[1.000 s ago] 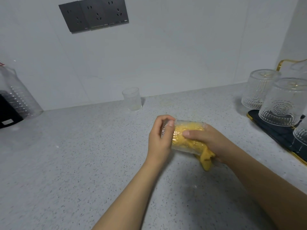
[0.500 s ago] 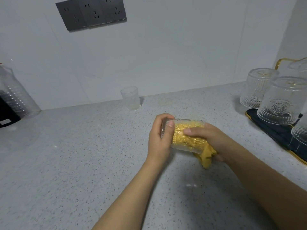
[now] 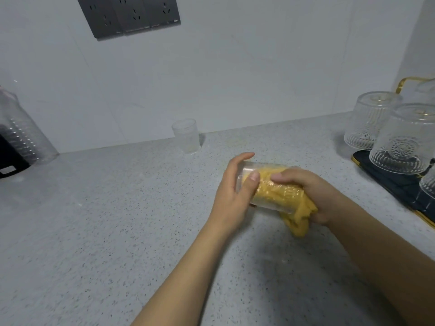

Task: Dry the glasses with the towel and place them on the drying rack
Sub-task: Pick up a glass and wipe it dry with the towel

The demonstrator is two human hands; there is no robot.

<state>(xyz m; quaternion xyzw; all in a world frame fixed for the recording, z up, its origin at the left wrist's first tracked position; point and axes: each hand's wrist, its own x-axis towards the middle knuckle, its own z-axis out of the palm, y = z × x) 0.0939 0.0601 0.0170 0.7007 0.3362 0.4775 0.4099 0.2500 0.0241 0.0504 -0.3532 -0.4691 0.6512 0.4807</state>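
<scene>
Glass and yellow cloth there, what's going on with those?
A person is drying a glass over the counter. The left hand grips its base end, held sideways, while the right hand works a yellow towel stuffed inside it. Several glasses sit upside down on the rack at right; one more glass stands by the wall.

My arms are bare right up to the frame's edge, with no sleeves showing. My left hand (image 3: 231, 191) and right hand (image 3: 313, 191) wear nothing; my thumbnails are short and unpainted.
</scene>
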